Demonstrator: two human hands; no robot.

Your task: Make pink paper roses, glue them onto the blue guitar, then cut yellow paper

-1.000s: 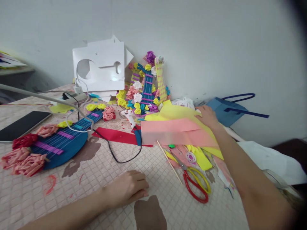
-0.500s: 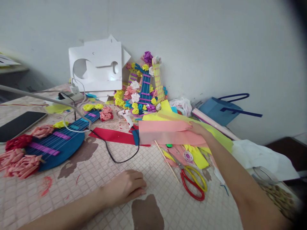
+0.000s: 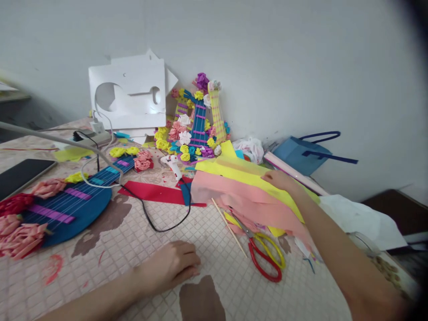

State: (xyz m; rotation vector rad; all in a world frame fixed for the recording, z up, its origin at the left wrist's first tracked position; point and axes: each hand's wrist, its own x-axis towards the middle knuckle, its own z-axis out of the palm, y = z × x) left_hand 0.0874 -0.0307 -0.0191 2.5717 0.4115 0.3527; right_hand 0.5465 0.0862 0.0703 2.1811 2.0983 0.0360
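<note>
My left hand rests on the tiled-pattern tablecloth with its fingers curled together and nothing visible in them. Farther out on the right, my right hand is on the yellow paper, fingertips bent down onto it; whether it pinches a sheet is unclear. Pink paper lies just in front of the yellow, partly over the scissors' blades. Red and yellow scissor handles point towards me, with a thin wooden stick to their left.
A white glue gun stands behind a red strip, its black cord looping forward. The blue flower-trimmed guitar lies left. Decorated guitars and white board lean on the wall. A blue bag sits back right.
The pink paper has slid forward and right, now covering the tape roll and more of the scissors. My right hand is now on the yellow paper. The view has shifted slightly.
</note>
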